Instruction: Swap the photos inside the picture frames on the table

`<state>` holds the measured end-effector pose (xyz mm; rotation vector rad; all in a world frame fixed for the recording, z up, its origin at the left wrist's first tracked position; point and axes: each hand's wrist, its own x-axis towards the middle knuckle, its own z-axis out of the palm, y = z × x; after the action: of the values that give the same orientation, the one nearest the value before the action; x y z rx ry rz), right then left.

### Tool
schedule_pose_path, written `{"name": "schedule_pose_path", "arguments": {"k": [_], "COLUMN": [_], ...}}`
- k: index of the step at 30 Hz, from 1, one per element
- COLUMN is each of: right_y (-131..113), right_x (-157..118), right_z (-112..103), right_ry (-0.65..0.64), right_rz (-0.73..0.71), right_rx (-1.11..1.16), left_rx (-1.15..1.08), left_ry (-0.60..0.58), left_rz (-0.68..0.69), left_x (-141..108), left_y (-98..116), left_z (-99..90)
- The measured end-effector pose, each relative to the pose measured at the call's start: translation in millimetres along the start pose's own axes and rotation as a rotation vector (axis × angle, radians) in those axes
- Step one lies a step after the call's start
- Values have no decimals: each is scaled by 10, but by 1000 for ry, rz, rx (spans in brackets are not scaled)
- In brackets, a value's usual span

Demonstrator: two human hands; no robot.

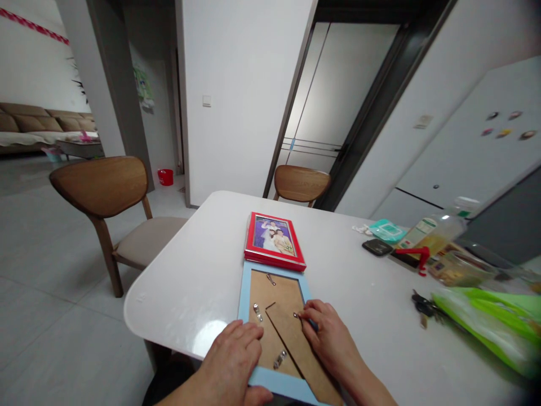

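A light blue picture frame (245,296) lies face down on the table, its brown backing board (264,287) showing. My left hand (234,355) holds the frame's lower left side, fingers laid over the edge and thumb at the bottom rim. With fingers closed, my right hand (327,332) pinches a small dark blue handled tool (313,325), mostly hidden, beside a metal clip (295,315) on the right. Other metal clips sit at the top (271,279), left (257,312) and bottom (279,359) of the board. A brown stand leg (291,338) lies slanted across it.
Just beyond lies a red picture frame (274,262) with a photo. On the right are a black phone-like object (377,247), a teal packet (387,230), a bottle (439,231), keys (422,307) and a green bag (490,316). Wooden chairs (103,183) stand around the white table (181,282).
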<state>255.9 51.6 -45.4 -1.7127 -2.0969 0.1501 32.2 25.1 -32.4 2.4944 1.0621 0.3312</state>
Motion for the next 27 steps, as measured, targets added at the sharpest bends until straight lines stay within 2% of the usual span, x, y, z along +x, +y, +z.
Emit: {"name": "schedule_pose_path", "arguments": {"k": [9, 13, 17, 22, 27], "right_y": [-27, -65, -319, -714, -805], "right_x": [-65, -71, 11, 176, 173], "right_z": [-26, -50, 44, 238, 218], "right_ry": [54, 29, 53, -28, -103], "right_rz": [26, 29, -11, -100, -218], "right_rx": [69, 59, 80, 48, 47], "left_rx": [-21, -26, -33, -42, -55], "left_ry": [16, 44, 42, 63, 68], "left_rz": [-2, 20, 51, 40, 57], "left_x": [-49, -61, -60, -56, -46], "left_y": [-7, -46, -71, -69, -79], "left_z": [10, 40, 68, 81, 75]}}
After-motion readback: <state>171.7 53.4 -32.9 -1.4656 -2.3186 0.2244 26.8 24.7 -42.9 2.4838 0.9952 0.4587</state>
